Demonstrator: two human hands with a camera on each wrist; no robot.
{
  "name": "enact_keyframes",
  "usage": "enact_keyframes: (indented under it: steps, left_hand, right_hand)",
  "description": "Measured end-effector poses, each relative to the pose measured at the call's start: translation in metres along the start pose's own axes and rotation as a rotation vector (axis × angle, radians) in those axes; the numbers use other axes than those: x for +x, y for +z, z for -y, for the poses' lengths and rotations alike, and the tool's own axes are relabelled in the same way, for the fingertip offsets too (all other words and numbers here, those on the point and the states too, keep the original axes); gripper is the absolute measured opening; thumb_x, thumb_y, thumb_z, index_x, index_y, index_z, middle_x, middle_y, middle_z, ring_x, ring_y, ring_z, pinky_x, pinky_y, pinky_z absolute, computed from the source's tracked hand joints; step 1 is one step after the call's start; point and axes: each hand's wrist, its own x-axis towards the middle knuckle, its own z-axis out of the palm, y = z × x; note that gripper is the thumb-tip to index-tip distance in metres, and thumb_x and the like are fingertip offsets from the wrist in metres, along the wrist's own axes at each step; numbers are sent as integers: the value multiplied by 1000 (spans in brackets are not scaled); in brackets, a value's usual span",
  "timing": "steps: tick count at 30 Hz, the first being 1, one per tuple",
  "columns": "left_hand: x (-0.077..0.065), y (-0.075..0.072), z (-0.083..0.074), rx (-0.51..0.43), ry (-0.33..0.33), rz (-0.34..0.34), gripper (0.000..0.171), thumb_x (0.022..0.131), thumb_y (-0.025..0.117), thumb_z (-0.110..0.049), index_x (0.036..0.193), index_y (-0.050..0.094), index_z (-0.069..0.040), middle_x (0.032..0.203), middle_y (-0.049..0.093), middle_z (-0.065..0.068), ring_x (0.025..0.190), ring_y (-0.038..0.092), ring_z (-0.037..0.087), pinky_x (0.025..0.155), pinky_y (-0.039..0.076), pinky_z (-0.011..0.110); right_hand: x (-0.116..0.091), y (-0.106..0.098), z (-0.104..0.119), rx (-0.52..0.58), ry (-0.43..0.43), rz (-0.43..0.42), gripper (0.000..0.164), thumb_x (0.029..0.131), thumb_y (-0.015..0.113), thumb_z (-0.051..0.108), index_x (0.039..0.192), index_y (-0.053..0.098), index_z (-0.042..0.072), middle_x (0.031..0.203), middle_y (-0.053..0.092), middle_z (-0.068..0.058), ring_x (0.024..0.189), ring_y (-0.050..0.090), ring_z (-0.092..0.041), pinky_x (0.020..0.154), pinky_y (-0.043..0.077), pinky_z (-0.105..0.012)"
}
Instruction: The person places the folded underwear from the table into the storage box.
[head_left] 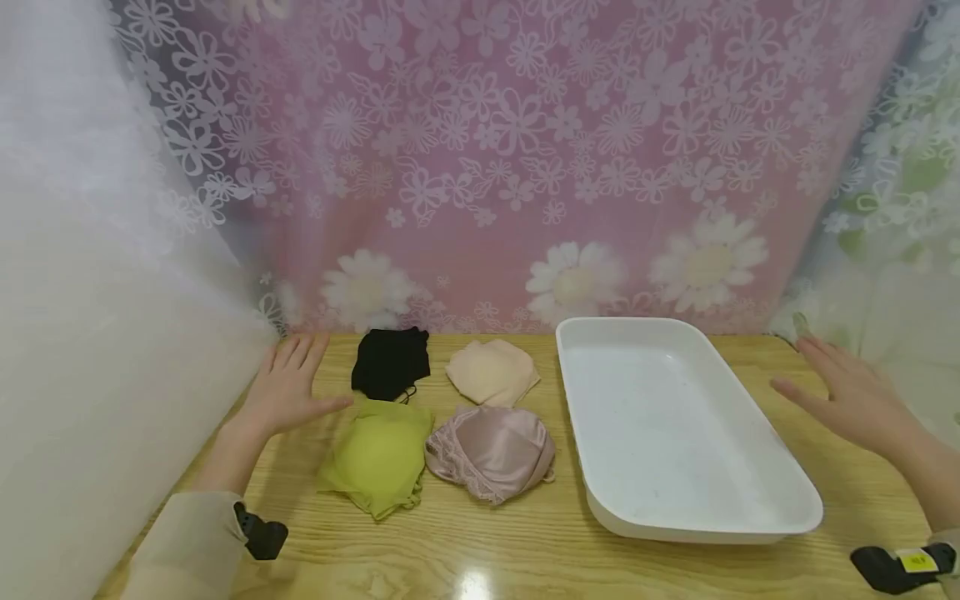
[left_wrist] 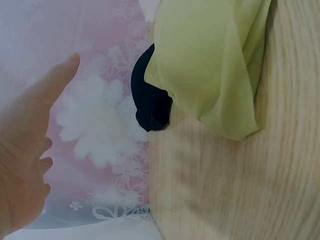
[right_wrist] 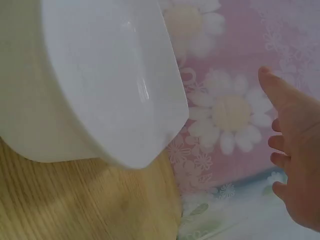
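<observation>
My left hand (head_left: 288, 387) is held over the left side of the table, fingers straight and thumb out, holding nothing. Nearest to it are a folded yellow-green bra (head_left: 378, 458) and, behind that, a folded black garment (head_left: 390, 362). To their right lie a mauve satin bra with lace (head_left: 495, 450) and a beige folded garment (head_left: 492, 372). On the right, a white tray (head_left: 693, 533) stands with nothing inside. Just beyond its right side is my right hand (head_left: 862, 400), fingers extended and apart from the tray. The left wrist view shows the yellow-green bra (left_wrist: 205, 60) partly covering the black garment (left_wrist: 147, 100).
Everything lies on a light wood-grain table (head_left: 375, 558). A pink flowered curtain (head_left: 480, 208) hangs along the back edge. White sheeting (head_left: 112, 333) closes the left side, and a pale floral sheet (head_left: 907, 275) hangs at the right.
</observation>
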Motion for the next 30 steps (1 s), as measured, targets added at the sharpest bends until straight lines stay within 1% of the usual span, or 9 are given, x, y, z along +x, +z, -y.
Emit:
enact_keyframes:
  steps: [4,9,11,13,15,16,18,24,30]
  left_hand:
    - [-8,-2,-5,-67,10,-3,108,76,61,-65,147,14,1,147,19,29,134,13,45,105,5,61]
    - [-14,6,-7,-181,24,35,107,75,68,-57,146,17,2,148,20,26,132,19,46,104,11,62]
    - [-16,10,-7,-244,32,46,105,74,71,-54,147,17,1,148,20,25,132,20,45,104,15,61]
    - [-18,14,-9,-322,33,60,104,74,74,-47,147,17,1,148,20,25,132,21,46,102,19,62]
    - [-21,17,-10,-409,24,86,103,75,74,-44,147,16,1,148,20,25,132,21,46,102,21,62]
    - [-23,18,-11,-458,11,109,102,76,74,-43,147,15,0,149,18,25,132,19,46,101,21,62]
    - [-26,22,-13,-537,-15,157,101,78,73,-41,147,12,1,148,16,28,132,18,48,100,23,63]
    - [-32,40,-13,-664,-90,296,98,84,66,-43,146,8,5,147,15,30,130,23,48,97,30,61]
    - [-34,58,-12,-777,-139,364,94,86,64,-41,144,11,10,142,22,35,127,29,49,98,33,57]
  right_hand:
    - [-15,-3,-1,183,-4,32,77,96,51,28,146,3,-6,143,6,-39,128,-1,-58,94,1,-72]
    - [-35,2,-7,308,44,85,76,96,51,24,147,0,-2,143,7,-39,120,6,-66,86,10,-77]
    - [-43,8,-11,342,18,70,74,96,52,19,147,3,-2,154,8,-13,136,13,-42,105,13,-60]
    - [-50,14,-15,379,-9,67,71,96,52,14,148,5,-1,150,12,12,134,25,-8,110,16,-27]
    - [-58,21,-18,397,-27,64,70,96,52,11,149,6,2,135,16,31,115,24,22,94,16,-1]
    - [-62,24,-20,412,-28,77,71,96,51,10,150,5,6,126,18,37,102,22,31,83,17,4]
    - [-68,30,-23,465,-18,114,71,96,50,8,150,4,10,129,19,35,104,24,30,82,22,2]
    - [-84,47,-31,530,-2,240,75,94,52,5,151,5,20,133,16,34,101,28,28,74,36,-5]
    - [-90,58,-33,646,71,432,76,97,49,10,150,-6,13,128,9,36,98,33,22,72,45,-17]
